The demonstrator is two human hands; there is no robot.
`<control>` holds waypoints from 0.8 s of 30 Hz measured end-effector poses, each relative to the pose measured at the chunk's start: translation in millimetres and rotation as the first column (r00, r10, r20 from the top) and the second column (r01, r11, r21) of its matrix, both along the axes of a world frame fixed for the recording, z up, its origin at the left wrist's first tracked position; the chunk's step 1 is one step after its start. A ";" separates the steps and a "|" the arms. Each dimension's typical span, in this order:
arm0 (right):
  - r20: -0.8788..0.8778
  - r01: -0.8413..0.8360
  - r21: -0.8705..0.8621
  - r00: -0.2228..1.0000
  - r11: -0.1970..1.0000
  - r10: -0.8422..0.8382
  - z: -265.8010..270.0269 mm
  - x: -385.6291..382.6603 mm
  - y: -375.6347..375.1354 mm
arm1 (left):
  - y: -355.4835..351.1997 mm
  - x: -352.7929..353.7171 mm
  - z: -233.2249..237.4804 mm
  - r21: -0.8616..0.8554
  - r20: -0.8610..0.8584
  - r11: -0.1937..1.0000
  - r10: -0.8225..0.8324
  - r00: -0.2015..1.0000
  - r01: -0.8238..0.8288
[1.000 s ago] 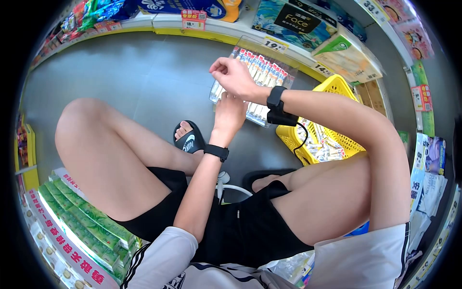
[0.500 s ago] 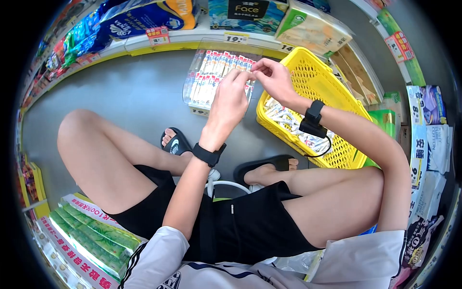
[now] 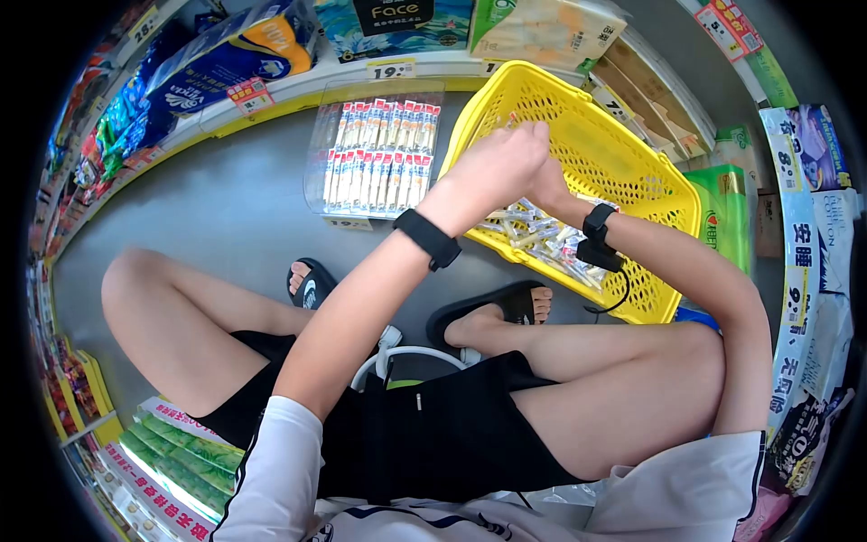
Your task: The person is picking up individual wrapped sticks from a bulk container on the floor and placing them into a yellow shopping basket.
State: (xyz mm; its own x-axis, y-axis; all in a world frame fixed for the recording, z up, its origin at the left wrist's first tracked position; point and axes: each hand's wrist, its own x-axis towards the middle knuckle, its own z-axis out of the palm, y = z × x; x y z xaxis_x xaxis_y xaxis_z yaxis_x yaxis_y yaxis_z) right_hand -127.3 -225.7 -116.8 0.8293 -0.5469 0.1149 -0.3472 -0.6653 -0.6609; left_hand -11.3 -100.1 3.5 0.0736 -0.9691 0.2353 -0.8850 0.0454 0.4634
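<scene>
My left hand (image 3: 497,172) and my right hand (image 3: 547,186) meet above the yellow plastic basket (image 3: 591,108). The left one is closed, its curled fingers turned away from me. Most of the right hand's fingers are hidden behind it; they look closed too. A tiny reddish end shows beside the left knuckles, too small to name. Slim wrapped sticks (image 3: 542,237) lie loose in the basket below. To the left, a clear box (image 3: 316,172) on the floor holds two rows of similar sticks (image 3: 379,179) with red-and-white ends.
Shelves with tissue packs (image 3: 393,27) curve along the back. More packs (image 3: 722,208) stand right of the basket. My sandalled feet (image 3: 492,316) rest on the grey floor, with a white curved handle (image 3: 411,352) between my legs. A green-packed stack (image 3: 172,461) is at lower left.
Both hands have moved right, from above the clear box to over the basket, staying close together. The view has shifted slightly, so the box and basket appear further left.
</scene>
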 end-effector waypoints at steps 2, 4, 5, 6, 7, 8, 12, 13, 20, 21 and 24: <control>0.007 0.022 -0.060 1.000 0.998 -0.022 -23.0 -3.7 -8.8 | -14.4 2.6 -2.0 0.087 0.024 0.992 -0.091 0.996 0.089; -0.019 0.008 -0.083 1.000 0.996 -0.010 -47.3 -13.8 -25.5 | -35.9 -0.7 -7.7 0.250 0.026 0.941 -0.243 0.970 0.229; -0.021 0.019 -0.073 1.000 0.997 -0.020 -59.2 -21.7 -32.1 | -46.5 -2.9 -14.9 0.259 0.022 0.936 -0.254 0.967 0.240; -0.176 -0.021 -0.016 0.984 1.000 0.018 -55.9 -23.5 -30.5 | -50.1 -2.5 -17.1 0.318 0.052 0.915 -0.278 0.959 0.248; -0.323 -0.044 0.050 0.945 0.998 0.057 -54.1 -27.3 -29.3 | -55.5 -4.1 -20.7 0.378 0.080 0.888 -0.312 0.947 0.261; -0.324 -0.024 0.061 0.945 0.998 0.043 -56.1 -37.8 -31.5 | -70.0 -11.2 -27.2 0.517 0.145 0.825 -0.346 0.927 0.227; -0.494 -0.230 0.204 0.815 0.951 0.303 -51.8 -60.6 -23.5 | -92.5 -23.8 -58.7 0.601 0.202 0.766 -0.422 0.884 0.229; -0.523 -0.316 0.166 0.774 0.934 0.356 -52.8 -64.3 -19.4 | -92.4 -28.2 -61.3 0.603 0.193 0.760 -0.432 0.881 0.241; -0.700 -0.482 0.143 0.568 0.865 0.433 -51.9 -88.5 -14.7 | -96.1 -48.0 -99.2 0.701 0.144 0.670 -0.468 0.872 0.244; -0.670 -0.501 0.093 0.607 0.861 0.426 -51.4 -88.0 -14.1 | -93.4 -44.0 -102.0 0.728 0.153 0.647 -0.476 0.866 0.228; -0.607 -0.413 0.131 0.685 0.901 0.403 -50.5 -87.8 -18.1 | -88.0 -42.8 -116.1 0.703 0.184 0.682 -0.450 0.874 0.203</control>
